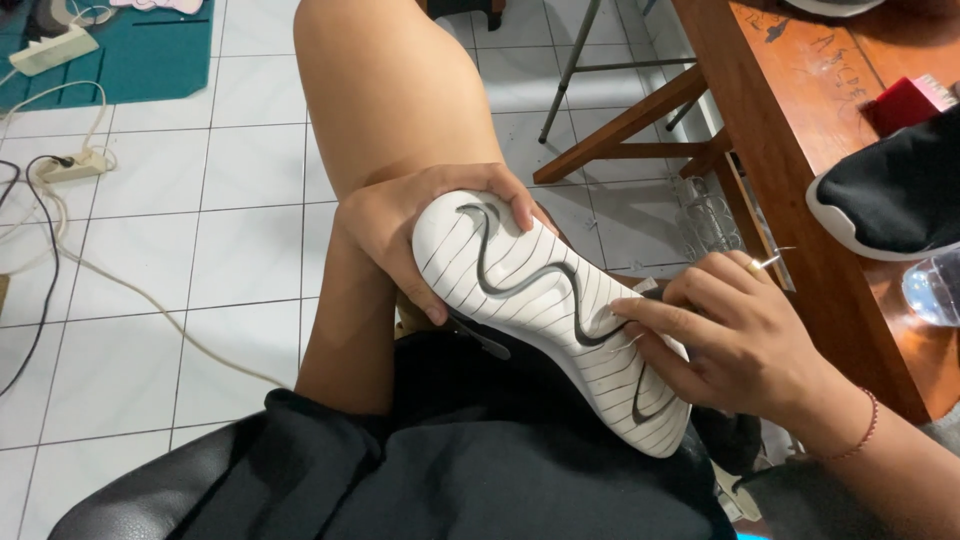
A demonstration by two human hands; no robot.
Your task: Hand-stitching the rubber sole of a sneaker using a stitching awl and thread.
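The shoe [550, 320] lies sole-up on our lap, left hand [400, 225] clamped round its toe, right hand [735, 340] fingers pressed together on its edge. Beyond, a wooden desk [800, 150] carries another black shoe [890, 195]; cables [60, 270] cross the tiled floor [240, 200].

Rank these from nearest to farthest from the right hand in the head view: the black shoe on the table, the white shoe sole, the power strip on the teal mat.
1. White shoe sole, under the right hand, touching it.
2. Black shoe, upper right on the wooden table.
3. Power strip, far upper left on the teal mat.
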